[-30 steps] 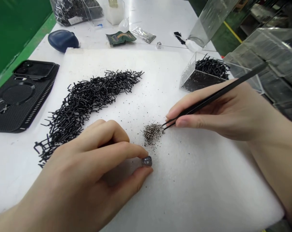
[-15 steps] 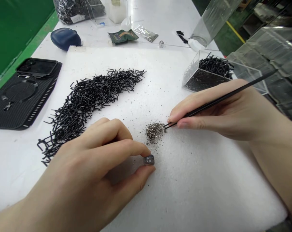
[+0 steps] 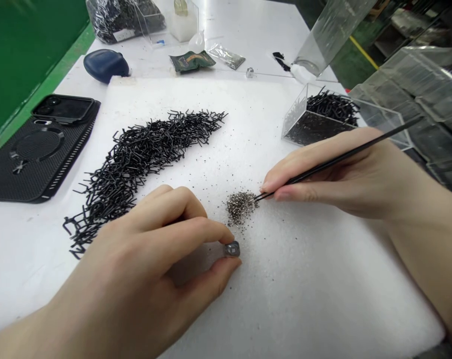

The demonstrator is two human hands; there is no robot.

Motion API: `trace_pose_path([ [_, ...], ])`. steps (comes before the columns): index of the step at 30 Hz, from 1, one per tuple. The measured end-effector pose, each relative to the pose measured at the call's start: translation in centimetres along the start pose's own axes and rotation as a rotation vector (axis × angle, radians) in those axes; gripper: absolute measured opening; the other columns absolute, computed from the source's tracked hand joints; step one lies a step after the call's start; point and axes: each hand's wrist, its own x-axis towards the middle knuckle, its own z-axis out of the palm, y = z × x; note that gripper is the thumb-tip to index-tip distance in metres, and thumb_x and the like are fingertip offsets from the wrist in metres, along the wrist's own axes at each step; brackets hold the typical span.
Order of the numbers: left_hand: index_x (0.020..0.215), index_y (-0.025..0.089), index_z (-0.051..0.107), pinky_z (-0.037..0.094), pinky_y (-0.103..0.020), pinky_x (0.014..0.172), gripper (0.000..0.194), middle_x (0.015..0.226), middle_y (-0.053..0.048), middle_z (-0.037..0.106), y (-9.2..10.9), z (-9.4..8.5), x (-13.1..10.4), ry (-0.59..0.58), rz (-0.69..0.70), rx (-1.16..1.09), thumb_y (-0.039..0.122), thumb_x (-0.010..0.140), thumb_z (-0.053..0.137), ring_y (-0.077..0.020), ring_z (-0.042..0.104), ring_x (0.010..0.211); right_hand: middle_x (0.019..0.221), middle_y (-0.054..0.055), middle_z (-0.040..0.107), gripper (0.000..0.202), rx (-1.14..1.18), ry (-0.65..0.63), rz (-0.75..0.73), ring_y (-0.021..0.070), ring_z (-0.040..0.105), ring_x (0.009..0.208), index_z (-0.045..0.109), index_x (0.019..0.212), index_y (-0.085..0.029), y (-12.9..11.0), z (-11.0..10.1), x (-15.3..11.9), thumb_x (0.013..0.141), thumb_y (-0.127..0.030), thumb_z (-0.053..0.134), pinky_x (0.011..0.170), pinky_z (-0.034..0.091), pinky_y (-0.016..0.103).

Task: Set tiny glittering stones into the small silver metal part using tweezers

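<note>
On the white pad: loose pile of tiny metallic grains near the middle, between the two hands, strays scattered around it.
Left hand: grasping the small grey block between thumb and index finger, just on the near side of the grains. Other fingers curled.
Right hand: grasping the black tweezers pen-style, shaft slanting up to the right. Tips at the right edge of the grains; can't tell if a grain is pinched.
Black bent pieces: long curved heap on the pad, running from beside the left hand up to the far middle.
Clear box: far right of the pad, just beyond the right hand, more black pieces inside.
Phone case: black, lying left of the heap, ring on its back.
Far side, on the surface: dark blue rounded object at the pad's far left corner; green packet and clear packet side by side; small shiny piece right of them.
Far left: plastic bag with dark contents.
Far right: clear cylinder, tilted; stacked clear boxes beyond the right wrist.
</note>
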Motion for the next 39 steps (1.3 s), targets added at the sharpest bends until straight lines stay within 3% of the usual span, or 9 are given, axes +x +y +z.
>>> trace_pose_path([
  [22, 0.109, 0.042, 0.082, 0.063, -0.026, 0.073, 0.018, 0.099, 0.004, 0.071, 0.07, -0.12, -0.19, -0.019, 0.01, -0.011, 0.027, 0.103, 0.073, -0.0133, 0.068, 0.076, 0.099, 0.002, 0.095, 0.012, 0.046, -0.044, -0.017, 0.0274, 0.09, 0.095, 0.099, 0.097, -0.038, 0.02, 0.06, 0.06, 0.09, -0.03, 0.103, 0.086, 0.076, 0.04],
  [29, 0.109, 0.041, 0.082, 0.061, -0.024, 0.076, 0.015, 0.1, 0.004, 0.07, -0.22, -0.16, -0.24, -0.019, 0.011, -0.04, 0.029, 0.103, 0.074, -0.0126, 0.068, 0.079, 0.098, 0.0, 0.095, 0.014, 0.048, -0.036, -0.029, 0.023, 0.091, 0.094, 0.099, 0.098, -0.037, 0.24, 0.15, 0.11, 0.089, -0.027, 0.104, 0.084, 0.076, 0.031],
  [39, 0.108, 0.039, 0.086, 0.059, -0.024, 0.077, 0.019, 0.1, 0.005, 0.071, 0.08, -0.08, -0.24, -0.007, -0.038, -0.059, 0.023, 0.102, 0.078, -0.0127, 0.067, 0.076, 0.093, 0.002, 0.094, 0.013, 0.103, 0.009, -0.057, 0.0227, 0.092, 0.088, 0.099, 0.097, -0.034, -0.18, 0.04, -0.09, 0.088, -0.027, 0.106, 0.08, 0.077, 0.028],
])
